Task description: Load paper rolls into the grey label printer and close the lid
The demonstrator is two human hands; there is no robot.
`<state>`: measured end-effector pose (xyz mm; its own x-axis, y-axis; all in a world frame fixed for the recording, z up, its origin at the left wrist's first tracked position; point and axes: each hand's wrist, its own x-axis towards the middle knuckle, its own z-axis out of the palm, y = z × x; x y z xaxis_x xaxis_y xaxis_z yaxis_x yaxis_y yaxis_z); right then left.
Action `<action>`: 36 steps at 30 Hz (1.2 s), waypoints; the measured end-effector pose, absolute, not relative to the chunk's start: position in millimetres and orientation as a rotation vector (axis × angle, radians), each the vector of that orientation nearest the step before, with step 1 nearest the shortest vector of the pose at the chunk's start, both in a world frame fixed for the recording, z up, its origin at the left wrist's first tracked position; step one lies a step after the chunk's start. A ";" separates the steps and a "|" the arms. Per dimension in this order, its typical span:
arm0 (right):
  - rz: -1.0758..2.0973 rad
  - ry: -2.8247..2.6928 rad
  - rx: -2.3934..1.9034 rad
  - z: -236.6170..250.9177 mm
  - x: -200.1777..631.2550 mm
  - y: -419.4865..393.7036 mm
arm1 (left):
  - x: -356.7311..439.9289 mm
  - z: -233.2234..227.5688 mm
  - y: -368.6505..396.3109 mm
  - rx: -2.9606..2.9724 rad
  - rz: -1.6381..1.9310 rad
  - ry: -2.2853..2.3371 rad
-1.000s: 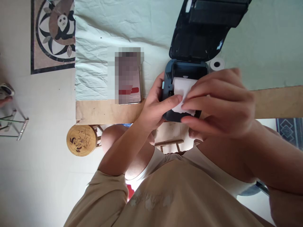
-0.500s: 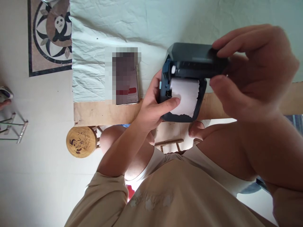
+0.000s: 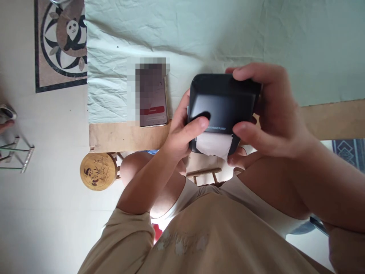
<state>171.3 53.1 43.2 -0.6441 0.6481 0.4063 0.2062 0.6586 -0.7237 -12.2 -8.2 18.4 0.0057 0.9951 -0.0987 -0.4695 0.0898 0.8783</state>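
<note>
A black portable receipt printer is held between both hands above the table's front edge. Its lid is down, and white paper with a torn edge sticks out toward me. My left hand grips the printer's left side, thumb on top of the lid and the other fingers behind or beneath. My right hand clasps the right side, its fingers at the far corner and its thumb by the near right corner of the lid. The printer's underside is hidden.
A phone, partly pixelated, lies left of the printer on the pale green cloth. The bare wooden table edge runs in front. A round wooden stool stands at lower left. Someone's foot shows at far left.
The printer's lid, raised before, has swung down over the paper roll compartment. My right hand has moved left and toward me with it. The paper now pokes out from under the lid.
</note>
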 end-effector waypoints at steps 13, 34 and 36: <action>1.048 -2.199 -0.713 36.8 167.5 53.1 | -12.0 16.8 -8.8 0.793 1.319 0.764; 0.940 -2.287 -0.736 35.7 169.7 54.1 | -12.6 17.2 -6.5 0.816 1.320 0.759; 0.941 -2.289 -0.730 36.5 170.0 54.8 | -12.6 16.9 -6.3 0.827 1.323 0.762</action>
<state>170.0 54.8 36.5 -0.6990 0.6573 0.2817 0.2693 0.6069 -0.7478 -12.6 -6.3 16.9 0.0988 0.9950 -0.0103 -0.5081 0.0594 0.8592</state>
